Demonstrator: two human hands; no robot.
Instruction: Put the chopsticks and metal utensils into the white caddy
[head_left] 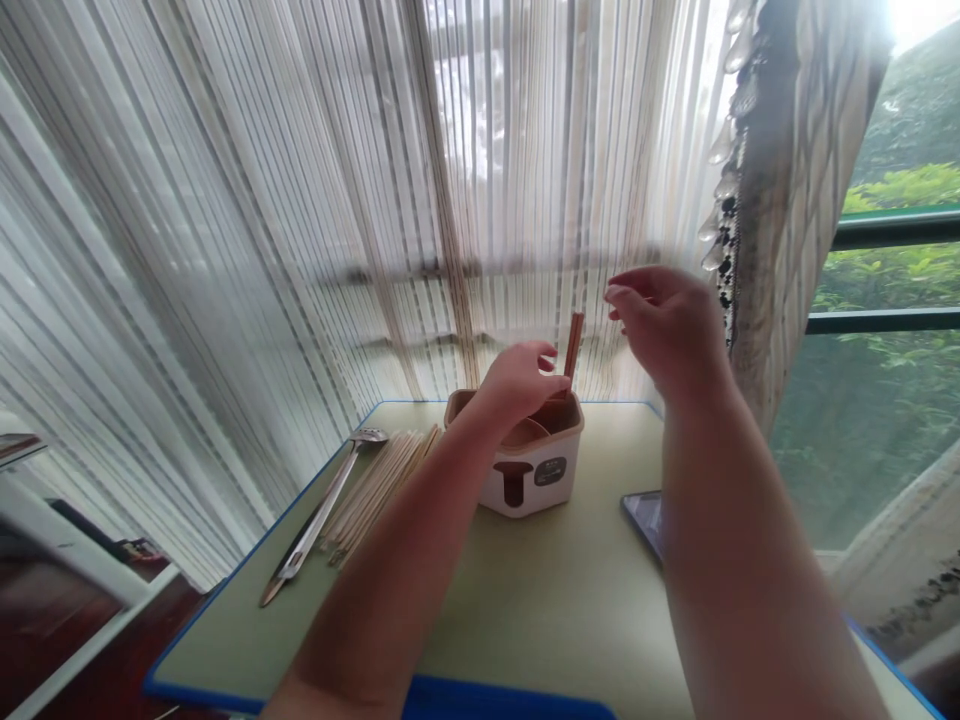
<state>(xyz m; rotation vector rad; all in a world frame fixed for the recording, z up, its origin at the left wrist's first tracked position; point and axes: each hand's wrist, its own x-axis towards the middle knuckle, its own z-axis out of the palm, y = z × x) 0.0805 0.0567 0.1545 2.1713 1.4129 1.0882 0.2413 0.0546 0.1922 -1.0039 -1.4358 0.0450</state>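
A white utensil holder with a brown inner lining and dividers stands on the table. Reddish-brown chopsticks rise upright from its back right compartment. My left hand is over the holder, thumb and fingers apart; the thumb tip is at the chopsticks, and whether it touches them I cannot tell. Raised to the right, above and apart from the holder, my right hand has its fingers curled and thumb against the fingertips, with nothing visible in them. Pale wooden chopsticks lie in a loose bundle, partly behind my left forearm.
Left of the bundle lies a long-handled metal slotted spoon beside a dark slim utensil. A phone is partly hidden by my right forearm. The pale table has a blue edge. Striped curtains hang right behind it.
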